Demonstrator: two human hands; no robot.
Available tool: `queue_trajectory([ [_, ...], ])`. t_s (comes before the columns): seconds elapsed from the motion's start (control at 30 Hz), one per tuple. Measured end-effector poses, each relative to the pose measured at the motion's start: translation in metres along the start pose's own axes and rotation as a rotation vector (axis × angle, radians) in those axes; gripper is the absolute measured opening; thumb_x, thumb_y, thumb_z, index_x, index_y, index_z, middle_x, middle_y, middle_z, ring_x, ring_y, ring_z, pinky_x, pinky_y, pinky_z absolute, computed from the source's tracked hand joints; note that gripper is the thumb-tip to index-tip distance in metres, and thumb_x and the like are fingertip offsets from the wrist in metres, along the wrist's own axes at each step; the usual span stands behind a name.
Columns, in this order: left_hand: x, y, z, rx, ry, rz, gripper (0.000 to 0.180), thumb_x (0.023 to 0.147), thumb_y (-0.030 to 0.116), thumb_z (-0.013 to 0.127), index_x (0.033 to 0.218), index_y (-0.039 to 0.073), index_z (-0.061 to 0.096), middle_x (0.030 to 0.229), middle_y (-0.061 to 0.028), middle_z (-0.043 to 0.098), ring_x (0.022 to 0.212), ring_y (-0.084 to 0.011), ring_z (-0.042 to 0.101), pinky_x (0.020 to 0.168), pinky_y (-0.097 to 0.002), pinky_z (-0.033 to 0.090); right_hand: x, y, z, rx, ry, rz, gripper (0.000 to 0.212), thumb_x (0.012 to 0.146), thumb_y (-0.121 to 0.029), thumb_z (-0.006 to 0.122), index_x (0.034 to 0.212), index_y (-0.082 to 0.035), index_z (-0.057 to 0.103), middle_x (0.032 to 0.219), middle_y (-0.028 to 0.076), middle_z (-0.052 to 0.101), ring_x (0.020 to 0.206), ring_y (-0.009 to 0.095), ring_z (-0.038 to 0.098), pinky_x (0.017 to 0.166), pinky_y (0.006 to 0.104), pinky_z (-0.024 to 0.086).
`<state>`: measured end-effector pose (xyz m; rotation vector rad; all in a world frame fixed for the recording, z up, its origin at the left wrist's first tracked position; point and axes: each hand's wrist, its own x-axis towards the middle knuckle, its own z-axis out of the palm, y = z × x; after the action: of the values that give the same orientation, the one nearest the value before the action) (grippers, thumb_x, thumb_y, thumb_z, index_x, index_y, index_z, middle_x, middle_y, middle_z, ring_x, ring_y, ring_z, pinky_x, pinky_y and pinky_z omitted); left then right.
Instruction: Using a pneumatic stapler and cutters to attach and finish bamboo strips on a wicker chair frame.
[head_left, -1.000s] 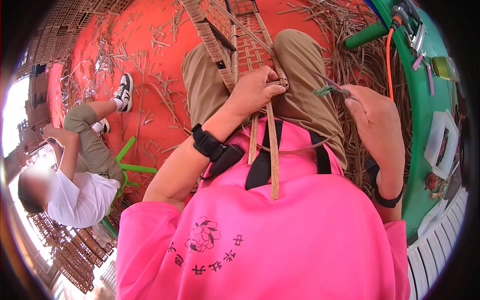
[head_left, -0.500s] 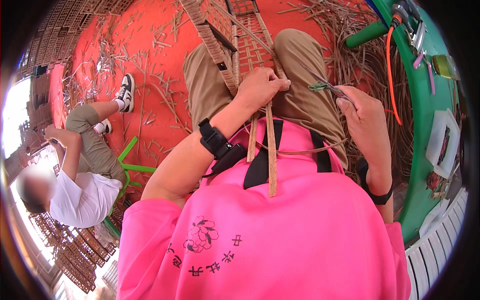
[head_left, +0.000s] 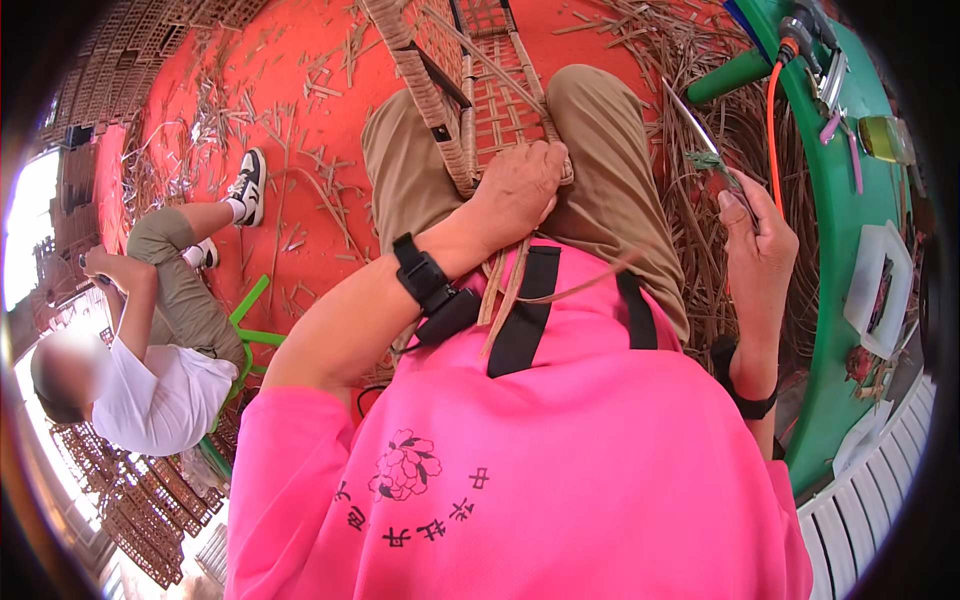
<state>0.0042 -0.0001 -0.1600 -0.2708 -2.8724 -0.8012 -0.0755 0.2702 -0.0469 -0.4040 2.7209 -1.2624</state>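
Note:
A woven rattan frame with dark bars stands between my knees, its near end against my lap. My left hand is closed over that near end, its fingers curled round the edge; the fingertips are partly hidden. Flat rattan strips hang from beneath it over my pink shirt, and one thin strip curves off to the right. Held out to the right, over the strips on the floor, my right hand grips a long pointed metal awl with a green tie around it. The awl's tip points up and away from me.
A green table curves along the right, bearing a power tool with an orange cord, hand tools and a white tray. Rattan strips and scraps litter the red floor. At left a person sits on a green chair.
My right hand has moved right, and the awl has swung more upright, away from my knee. My left hand has turned over the frame's end, and the hanging strips have shifted left.

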Motion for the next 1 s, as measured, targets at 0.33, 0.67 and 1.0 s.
queue_trajectory([
  [0.33,0.011,-0.009,-0.003,0.109,0.033,0.143,0.012,0.081,0.008,0.056,0.091,0.004,0.055,0.083,-0.0148,0.054,0.079,-0.0333,0.058,0.068,-0.0446,0.047,0.039,0.06,-0.065,-0.088,0.742,0.106,0.039,0.101,-0.017,0.06,0.136,-0.001,0.058,0.118,0.014,0.067,0.091,0.023,0.066,0.075,0.0353,0.053],
  [0.67,0.033,-0.003,-0.022,0.232,0.087,0.113,0.025,0.082,0.011,0.064,0.105,0.005,0.055,0.088,-0.0115,0.056,0.081,-0.0303,0.061,0.07,-0.0417,0.05,0.096,0.334,-0.212,-1.924,0.284,-0.209,0.023,0.091,-0.018,0.058,0.073,-0.01,0.07,0.075,0.01,0.065,0.077,0.026,0.065,0.064,0.0396,0.05],
  [1.0,0.031,-0.006,-0.021,0.171,0.181,0.05,0.024,0.082,0.013,0.072,0.095,0.005,0.053,0.08,-0.0133,0.057,0.075,-0.0335,0.063,0.07,-0.0444,0.05,0.106,0.153,-0.132,-1.199,0.45,0.582,0.05,0.099,-0.041,0.057,0.127,0.0,0.061,0.129,0.025,0.06,0.12,0.043,0.058,0.099,0.0533,0.049],
])
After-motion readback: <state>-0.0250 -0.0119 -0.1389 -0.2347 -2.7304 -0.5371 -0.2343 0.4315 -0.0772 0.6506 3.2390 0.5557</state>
